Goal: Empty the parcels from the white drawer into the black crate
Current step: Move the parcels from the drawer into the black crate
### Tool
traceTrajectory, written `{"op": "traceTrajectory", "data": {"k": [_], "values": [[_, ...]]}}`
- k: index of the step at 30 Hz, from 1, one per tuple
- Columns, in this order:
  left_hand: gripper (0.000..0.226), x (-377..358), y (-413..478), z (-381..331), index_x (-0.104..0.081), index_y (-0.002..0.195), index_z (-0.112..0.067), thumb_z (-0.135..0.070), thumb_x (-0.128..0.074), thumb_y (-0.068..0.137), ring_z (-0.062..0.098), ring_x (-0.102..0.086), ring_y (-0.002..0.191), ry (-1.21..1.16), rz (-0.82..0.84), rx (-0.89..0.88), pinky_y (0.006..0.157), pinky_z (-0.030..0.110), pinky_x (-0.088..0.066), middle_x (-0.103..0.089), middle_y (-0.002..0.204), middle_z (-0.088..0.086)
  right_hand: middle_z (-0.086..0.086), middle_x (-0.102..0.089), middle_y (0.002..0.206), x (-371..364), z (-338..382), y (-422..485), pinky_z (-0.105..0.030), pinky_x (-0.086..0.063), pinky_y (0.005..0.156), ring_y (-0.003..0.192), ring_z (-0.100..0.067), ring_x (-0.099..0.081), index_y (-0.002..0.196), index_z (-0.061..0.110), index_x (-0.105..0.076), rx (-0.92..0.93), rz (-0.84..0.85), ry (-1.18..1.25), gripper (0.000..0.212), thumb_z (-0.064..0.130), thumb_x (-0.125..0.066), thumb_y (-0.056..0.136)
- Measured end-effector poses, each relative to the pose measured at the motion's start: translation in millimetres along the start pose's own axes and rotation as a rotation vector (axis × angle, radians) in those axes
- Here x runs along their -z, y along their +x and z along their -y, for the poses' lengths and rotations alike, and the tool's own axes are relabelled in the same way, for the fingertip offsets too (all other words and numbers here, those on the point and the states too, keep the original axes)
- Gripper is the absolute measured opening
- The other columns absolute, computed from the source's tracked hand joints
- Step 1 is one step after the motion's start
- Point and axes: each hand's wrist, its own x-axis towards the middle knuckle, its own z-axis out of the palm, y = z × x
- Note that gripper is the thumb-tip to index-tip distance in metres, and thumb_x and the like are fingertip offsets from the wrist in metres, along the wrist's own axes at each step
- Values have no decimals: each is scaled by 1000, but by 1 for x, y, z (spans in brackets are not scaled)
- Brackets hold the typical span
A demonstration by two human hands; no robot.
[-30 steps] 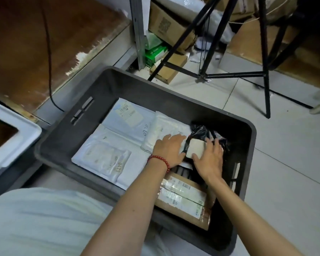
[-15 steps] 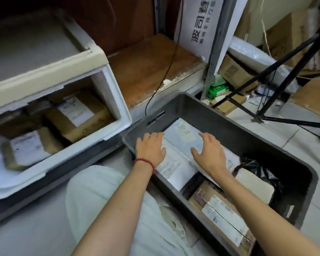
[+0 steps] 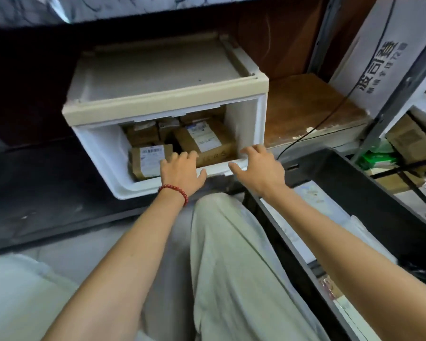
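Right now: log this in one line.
left hand open | right hand open | both at white plastic drawer | brown cardboard parcels inside

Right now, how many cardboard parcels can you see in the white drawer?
4: front-left parcel, large right parcel, back-left parcel, back-middle parcel. More may be hidden behind them.
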Motion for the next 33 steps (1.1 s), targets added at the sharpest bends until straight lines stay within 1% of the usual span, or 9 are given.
{"op": "traceTrajectory", "data": {"k": [3, 5, 10, 13, 16, 20, 24, 29, 33], "values": [[46, -2, -20, 48, -50, 128, -22, -48, -48, 90, 28, -48, 119, 22, 46, 71, 91, 39, -36, -56, 128, 5, -6, -46, 138, -12, 33, 7, -40, -47, 87, 120, -28, -50, 131, 18, -51, 57, 42, 5, 55, 56, -48, 92], [48, -1, -32, 77, -49, 130, -22, -49, -48, 90, 28, -47, 119, 39, 65, 120, 91, 39, -36, -54, 131, 5, -7, -44, 140, -23, 53, 9, -39, -46, 86, 121, -29, -48, 132, 16, -50, 77, 82, 18, 55, 55, -50, 92], [43, 0, -39, 121, -50, 126, -23, -46, -51, 90, 29, -50, 114, 1, 87, 182, 86, 38, -40, -56, 125, 6, -10, -36, 146, -51, 90, 17, -45, -44, 98, 130, -30, -41, 138, 19, -46, 117, 209, 117, 56, 49, -55, 92], [52, -4, -28, 120, -43, 134, -18, -45, -53, 90, 31, -48, 117, -104, 102, 231, 87, 41, -43, -51, 130, 10, -9, -37, 144, -71, 97, 21, -44, -42, 99, 130, -29, -41, 139, 20, -44, 132, 231, 164, 55, 44, -58, 92], [58, -19, -18, 110, -37, 139, -16, -43, -54, 91, 32, -45, 120, -101, 122, 174, 89, 43, -44, -44, 137, 12, -8, -38, 145, -90, 100, 27, -43, -41, 103, 131, -27, -40, 141, 19, -41, 134, 232, 218, 56, 37, -61, 92], [64, -46, -5, 113, -32, 143, -17, -37, -59, 89, 33, -41, 125, -232, 148, 180, 95, 46, -46, -36, 142, 13, -7, -36, 148, -107, 105, 44, -39, -37, 108, 134, -25, -38, 144, 19, -38, 157, 248, 223, 59, 25, -64, 92], [72, -61, 13, 126, -23, 148, -21, -34, -61, 88, 32, -34, 133, -300, 135, 215, 102, 47, -43, -29, 147, 13, -7, -35, 149, -121, 102, 66, -38, -35, 110, 137, -26, -35, 146, 19, -35, 129, 311, 242, 62, 24, -64, 92], [77, -80, 24, 135, -22, 148, -19, -27, -66, 85, 33, -36, 131, -382, 107, 254, 104, 47, -40, -33, 145, 14, -10, -35, 151, -136, 99, 81, -35, -32, 112, 137, -26, -37, 148, 16, -31, 64, 344, 367, 70, 20, -68, 89], [85, -91, 30, 141, -20, 148, -15, -23, -71, 79, 31, -29, 136, -449, 37, 294, 109, 46, -37, -31, 148, 13, -13, -35, 152, -148, 106, 89, -32, -29, 113, 139, -26, -35, 150, 10, -26, 10, 356, 444, 77, 17, -70, 88]]}}
